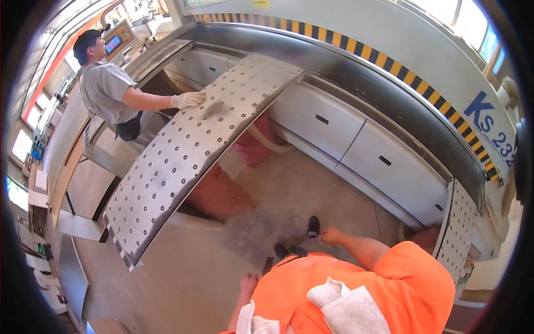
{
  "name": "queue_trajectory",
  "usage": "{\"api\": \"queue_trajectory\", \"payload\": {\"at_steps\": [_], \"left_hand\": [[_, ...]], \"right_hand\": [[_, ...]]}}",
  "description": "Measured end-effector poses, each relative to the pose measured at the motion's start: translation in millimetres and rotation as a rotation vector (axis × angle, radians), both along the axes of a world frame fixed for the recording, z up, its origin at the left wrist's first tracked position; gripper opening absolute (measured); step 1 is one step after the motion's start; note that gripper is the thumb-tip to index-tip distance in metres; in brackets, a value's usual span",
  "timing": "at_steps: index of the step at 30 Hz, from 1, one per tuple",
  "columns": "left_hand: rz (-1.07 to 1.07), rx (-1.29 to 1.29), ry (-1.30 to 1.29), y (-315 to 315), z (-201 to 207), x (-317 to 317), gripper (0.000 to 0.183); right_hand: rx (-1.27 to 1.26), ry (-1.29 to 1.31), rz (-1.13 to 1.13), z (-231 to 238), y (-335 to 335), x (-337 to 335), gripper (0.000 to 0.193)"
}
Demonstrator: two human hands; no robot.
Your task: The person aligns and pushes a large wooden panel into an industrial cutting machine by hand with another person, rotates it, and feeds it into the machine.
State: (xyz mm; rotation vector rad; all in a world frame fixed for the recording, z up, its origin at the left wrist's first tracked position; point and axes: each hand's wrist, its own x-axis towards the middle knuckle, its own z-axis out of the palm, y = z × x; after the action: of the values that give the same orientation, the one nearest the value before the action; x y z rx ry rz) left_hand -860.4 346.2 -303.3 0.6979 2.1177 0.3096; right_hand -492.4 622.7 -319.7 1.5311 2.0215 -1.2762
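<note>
My right hand hangs low beside my trousers, its fingers loosely curled and nothing seen in them. On my other side my left hand is also lowered, small in view, with its fingers curled in. Neither hand touches the machine. Ahead to the left stretches a long grey table dotted with round black-ringed points. A person in a grey shirt stands on its far side, one white-gloved hand resting on the tabletop. Pale cloth lies over my orange shirt.
A large grey machine with a yellow-and-black striped beam runs across the back, above light grey cabinet panels. Another dotted table projects at right. Reddish material lies beneath the long table. A control screen stands by the person.
</note>
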Motion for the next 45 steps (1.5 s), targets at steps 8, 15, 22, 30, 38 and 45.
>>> {"api": "queue_trajectory", "payload": {"at_steps": [8,15,22,30,38,45], "left_hand": [[-0.001,0.050,-0.013,17,30,13,0.046],[0.051,0.055,-0.068,18,-3,9,0.052],[0.057,0.008,-0.142,39,20,10,0.057],[0.081,0.019,-0.041,45,50,12,0.056],[0.109,-0.015,-0.089,45,41,1,0.056],[0.101,-0.035,-0.090,40,35,-1,0.058]], "right_hand": [[0.082,0.035,0.030,0,3,3,0.042],[-0.027,-0.004,0.031,5,15,12,0.049],[-0.030,-0.027,0.032,-6,22,13,0.049],[-0.009,0.066,0.058,-16,34,0,0.047],[-0.003,0.060,0.059,-2,42,-11,0.047],[0.022,0.062,0.060,5,43,-15,0.047]]}}
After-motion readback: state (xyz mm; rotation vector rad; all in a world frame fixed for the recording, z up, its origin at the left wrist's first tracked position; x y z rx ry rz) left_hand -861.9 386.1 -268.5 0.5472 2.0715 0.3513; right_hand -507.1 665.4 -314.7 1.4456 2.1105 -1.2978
